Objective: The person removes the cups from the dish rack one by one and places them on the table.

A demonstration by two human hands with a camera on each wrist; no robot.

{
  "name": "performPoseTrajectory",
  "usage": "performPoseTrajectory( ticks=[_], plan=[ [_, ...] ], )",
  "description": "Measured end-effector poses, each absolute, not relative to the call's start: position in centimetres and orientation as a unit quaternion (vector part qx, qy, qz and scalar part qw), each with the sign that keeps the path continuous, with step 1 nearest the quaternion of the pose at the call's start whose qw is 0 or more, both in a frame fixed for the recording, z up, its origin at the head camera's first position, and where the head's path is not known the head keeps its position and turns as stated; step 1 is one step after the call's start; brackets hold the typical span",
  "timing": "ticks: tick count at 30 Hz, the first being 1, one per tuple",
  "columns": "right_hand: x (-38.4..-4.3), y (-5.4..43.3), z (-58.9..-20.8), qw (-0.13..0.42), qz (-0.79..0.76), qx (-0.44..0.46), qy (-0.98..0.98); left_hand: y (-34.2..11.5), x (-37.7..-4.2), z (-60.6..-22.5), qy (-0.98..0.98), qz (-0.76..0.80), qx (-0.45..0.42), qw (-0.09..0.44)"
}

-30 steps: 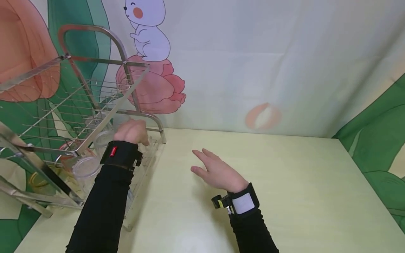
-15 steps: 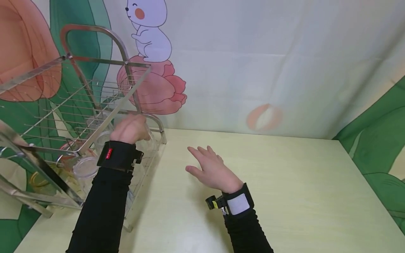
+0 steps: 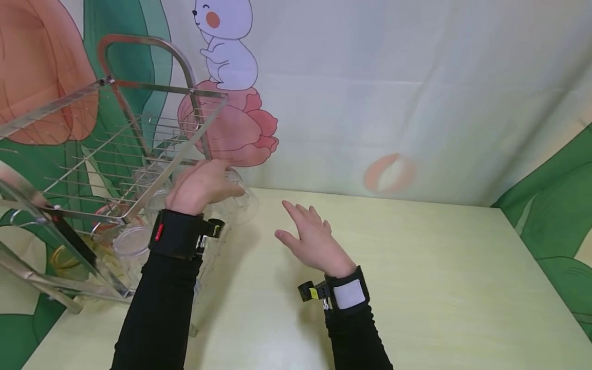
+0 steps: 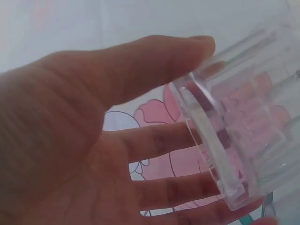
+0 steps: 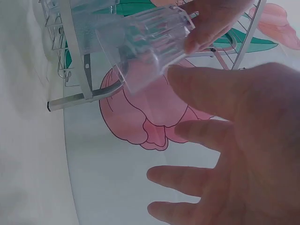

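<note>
A clear, ribbed plastic cup (image 3: 239,205) is held in my left hand (image 3: 199,187), just out past the right side of the lower rack level. In the left wrist view, thumb and fingers grip the cup (image 4: 255,122) around its thick base end. Its wide mouth points away from the palm, and the cup is tilted. My right hand (image 3: 316,239) hovers over the table, fingers spread and holding nothing. The right wrist view has the right hand (image 5: 262,140) near the cup (image 5: 150,51), apparently apart from it.
A two-level metal wire rack (image 3: 176,160) stands at the left. Its lower level bears more clear cups (image 3: 131,242), a yellowish one (image 3: 68,262) and a reddish one (image 3: 108,221). The pale table (image 3: 416,277) extends right, against a printed curtain (image 3: 333,103) behind.
My left hand has drawn the cup rightward and up out of the rack's lower level, so it now shows. The right hand has shifted slightly, fingers still spread.
</note>
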State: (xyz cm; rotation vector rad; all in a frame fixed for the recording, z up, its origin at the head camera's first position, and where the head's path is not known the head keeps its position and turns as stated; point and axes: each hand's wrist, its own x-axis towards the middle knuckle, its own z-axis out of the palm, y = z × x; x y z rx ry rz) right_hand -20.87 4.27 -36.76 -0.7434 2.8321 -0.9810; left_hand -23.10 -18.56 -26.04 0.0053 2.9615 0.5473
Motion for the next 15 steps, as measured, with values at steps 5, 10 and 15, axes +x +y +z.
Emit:
performPoseTrajectory(
  ticks=[5,10,15],
  plan=[
    [-21.2,4.3,-36.5,0.026,-0.345,-0.235,0.908,-18.0,-22.8,-26.1,0.976,0.203,0.021,0.069],
    [-21.8,4.1,-36.7,0.016,-0.366,-0.239,0.899,-17.6,-22.7,-26.8,0.974,0.215,0.026,0.07],
    [-22.3,3.8,-36.9,0.025,-0.399,-0.237,0.885,-17.6,-22.9,-27.3,0.962,0.26,0.041,0.078]
  ],
)
